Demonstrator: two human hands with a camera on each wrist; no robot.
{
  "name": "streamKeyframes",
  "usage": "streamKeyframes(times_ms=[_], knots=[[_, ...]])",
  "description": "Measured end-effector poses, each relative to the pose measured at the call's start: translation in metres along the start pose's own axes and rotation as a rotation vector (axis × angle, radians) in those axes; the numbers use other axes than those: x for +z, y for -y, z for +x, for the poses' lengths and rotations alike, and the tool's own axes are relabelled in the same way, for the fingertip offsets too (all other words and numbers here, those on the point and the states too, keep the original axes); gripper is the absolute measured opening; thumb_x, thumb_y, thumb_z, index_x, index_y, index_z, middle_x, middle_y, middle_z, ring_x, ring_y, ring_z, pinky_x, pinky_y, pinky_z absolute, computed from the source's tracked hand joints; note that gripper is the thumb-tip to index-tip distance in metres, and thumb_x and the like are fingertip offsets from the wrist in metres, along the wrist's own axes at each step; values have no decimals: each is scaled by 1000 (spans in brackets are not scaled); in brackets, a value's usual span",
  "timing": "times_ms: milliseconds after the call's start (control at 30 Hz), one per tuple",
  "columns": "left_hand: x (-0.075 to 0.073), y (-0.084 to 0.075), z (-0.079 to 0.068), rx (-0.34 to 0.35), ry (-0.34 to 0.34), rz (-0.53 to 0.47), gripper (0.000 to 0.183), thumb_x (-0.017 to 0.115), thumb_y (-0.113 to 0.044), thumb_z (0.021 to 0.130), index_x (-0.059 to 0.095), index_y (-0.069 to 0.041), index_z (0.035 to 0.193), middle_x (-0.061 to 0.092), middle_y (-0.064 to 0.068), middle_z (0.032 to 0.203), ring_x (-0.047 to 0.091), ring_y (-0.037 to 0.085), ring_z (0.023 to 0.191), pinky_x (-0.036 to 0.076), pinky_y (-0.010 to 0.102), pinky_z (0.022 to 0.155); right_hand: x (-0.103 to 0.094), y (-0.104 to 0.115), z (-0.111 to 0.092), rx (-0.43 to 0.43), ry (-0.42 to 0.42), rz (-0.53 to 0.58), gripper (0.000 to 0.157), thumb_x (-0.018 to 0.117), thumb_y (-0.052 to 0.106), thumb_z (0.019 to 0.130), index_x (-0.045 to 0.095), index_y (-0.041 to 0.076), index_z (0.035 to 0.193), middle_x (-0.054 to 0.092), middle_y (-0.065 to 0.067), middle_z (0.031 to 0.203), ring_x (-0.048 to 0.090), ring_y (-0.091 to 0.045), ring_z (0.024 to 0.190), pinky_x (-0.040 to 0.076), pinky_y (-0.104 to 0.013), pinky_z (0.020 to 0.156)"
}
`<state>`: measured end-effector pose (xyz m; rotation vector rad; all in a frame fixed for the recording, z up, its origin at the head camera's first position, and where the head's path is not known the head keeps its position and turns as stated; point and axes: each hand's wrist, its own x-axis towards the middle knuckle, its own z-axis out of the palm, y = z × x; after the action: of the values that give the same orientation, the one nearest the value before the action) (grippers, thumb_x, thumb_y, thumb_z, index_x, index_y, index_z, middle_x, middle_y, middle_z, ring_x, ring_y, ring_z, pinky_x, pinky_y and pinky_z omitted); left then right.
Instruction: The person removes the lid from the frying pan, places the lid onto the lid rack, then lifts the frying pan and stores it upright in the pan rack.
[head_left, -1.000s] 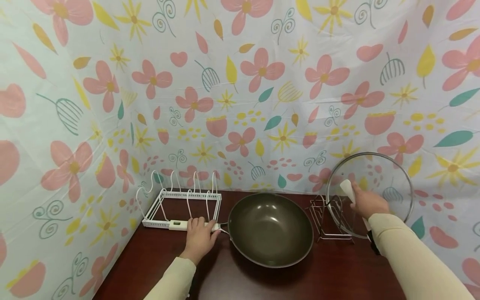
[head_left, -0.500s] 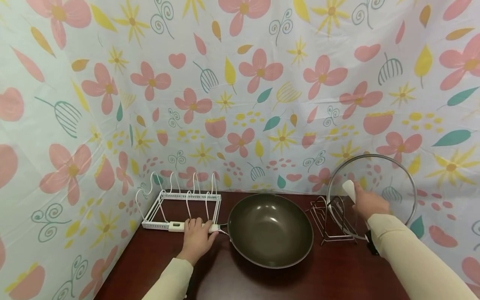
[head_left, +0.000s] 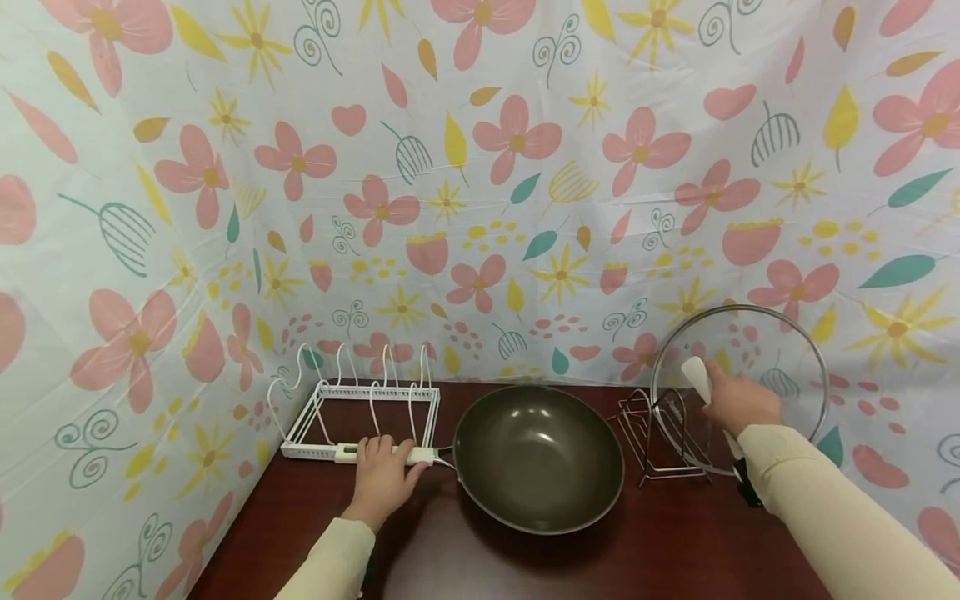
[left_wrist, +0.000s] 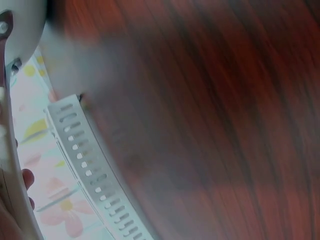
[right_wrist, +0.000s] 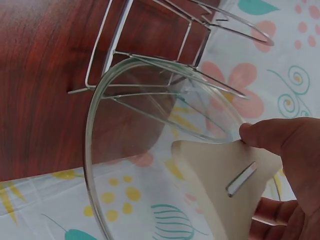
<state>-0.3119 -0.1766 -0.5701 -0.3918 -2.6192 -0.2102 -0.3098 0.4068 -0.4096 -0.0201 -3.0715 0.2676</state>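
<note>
My left hand (head_left: 381, 479) grips the cream handle (head_left: 422, 456) of a dark wok (head_left: 538, 460). Its fingers go over the handle, and fingertips (left_wrist: 28, 178) show beyond it in the left wrist view. The wok sits on the table, inside facing up. With my right hand (head_left: 744, 405) I hold a clear glass lid (head_left: 797, 354) by its cream handle (right_wrist: 222, 175), thumb on one side and fingers on the other. The lid stands nearly upright, its metal-rimmed lower left edge between the wires of a small metal rack (head_left: 647, 442).
A white rack (head_left: 309, 451) with upright wire loops stands at the back left, behind the wok handle. The dark red wooden table (head_left: 487, 567) meets a flowered cloth (head_left: 480, 208) at the back and left. The small rack stands close to the wok's right side.
My left hand has slid slightly left along the wok handle. The lid and my right hand have shifted a little right and back. The wok has stayed put.
</note>
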Motion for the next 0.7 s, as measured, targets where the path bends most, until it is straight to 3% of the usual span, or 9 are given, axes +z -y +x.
streamKeyframes(times_ms=[200,433,700], knots=[[-2,6,-2,-17,19,2,39,68,-49,93,67,-17,117,54,13,100,48,39,108,25,64,108,-2,0,-5,-5,-7,28,71,58,14,93,26,-1,154,62,-37,97,57,-33,61,45,-46,47],[-5,4,-1,-29,32,-5,39,69,-47,93,68,-16,116,55,13,101,49,39,108,26,64,108,7,-15,-7,-31,34,151,72,48,17,99,11,1,159,53,-48,117,63,-38,73,49,-47,57],[-4,4,-1,-34,34,0,39,68,-48,93,67,-17,117,55,13,102,49,39,109,25,64,108,14,-22,-5,-15,28,159,72,44,23,103,4,6,160,45,-50,127,63,-39,73,51,-48,60]])
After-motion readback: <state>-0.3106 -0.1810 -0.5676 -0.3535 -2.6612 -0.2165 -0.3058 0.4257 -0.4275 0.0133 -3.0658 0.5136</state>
